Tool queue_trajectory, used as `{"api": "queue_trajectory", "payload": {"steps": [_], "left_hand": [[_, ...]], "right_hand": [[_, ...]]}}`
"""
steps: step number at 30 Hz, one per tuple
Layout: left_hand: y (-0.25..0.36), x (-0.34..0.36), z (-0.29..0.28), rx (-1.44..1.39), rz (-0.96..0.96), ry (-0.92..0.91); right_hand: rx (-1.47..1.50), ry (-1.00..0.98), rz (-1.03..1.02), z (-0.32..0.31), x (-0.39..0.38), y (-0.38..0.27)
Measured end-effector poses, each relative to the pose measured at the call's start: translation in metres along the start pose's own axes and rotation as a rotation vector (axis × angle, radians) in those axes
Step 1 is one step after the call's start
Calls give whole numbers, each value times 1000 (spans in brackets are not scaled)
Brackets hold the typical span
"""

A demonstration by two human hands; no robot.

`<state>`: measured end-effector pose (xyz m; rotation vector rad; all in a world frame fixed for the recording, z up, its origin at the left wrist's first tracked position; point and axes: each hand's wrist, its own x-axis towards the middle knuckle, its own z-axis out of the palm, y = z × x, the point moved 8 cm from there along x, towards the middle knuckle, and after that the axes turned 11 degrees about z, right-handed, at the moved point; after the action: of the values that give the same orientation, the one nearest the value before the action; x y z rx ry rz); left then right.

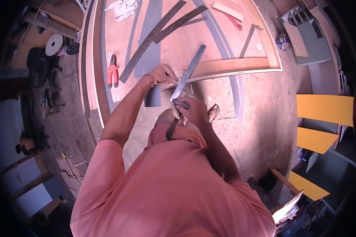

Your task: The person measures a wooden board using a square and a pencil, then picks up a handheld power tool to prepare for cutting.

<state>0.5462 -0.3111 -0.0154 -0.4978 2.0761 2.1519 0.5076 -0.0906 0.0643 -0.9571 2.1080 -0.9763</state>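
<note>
My right hand is closed round the dark handle of a flat silver metal tool that looks like a try square. Its long blade slants away to the upper right, across the near edge of a wooden frame. Just left of the blade, my left hand has its fingers pinched together at that edge; what they hold is too small to make out. Left of that hand, pliers with red handles lie on the pale board.
Dark strips and grey strips lie across the worktop. A red-handled tool and a white cloth rest farther back. Cabinets with yellow panels stand at right; a white spool is at left.
</note>
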Motion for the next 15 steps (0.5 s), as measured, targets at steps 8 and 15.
{"api": "queue_trajectory", "payload": {"steps": [8,15], "left_hand": [[12,-3,9,-12,-21,-9],[0,0,2,11,-98,38]], "right_hand": [[-30,1,14,3,2,-1],[-76,60,-21,12,14,-6]]}}
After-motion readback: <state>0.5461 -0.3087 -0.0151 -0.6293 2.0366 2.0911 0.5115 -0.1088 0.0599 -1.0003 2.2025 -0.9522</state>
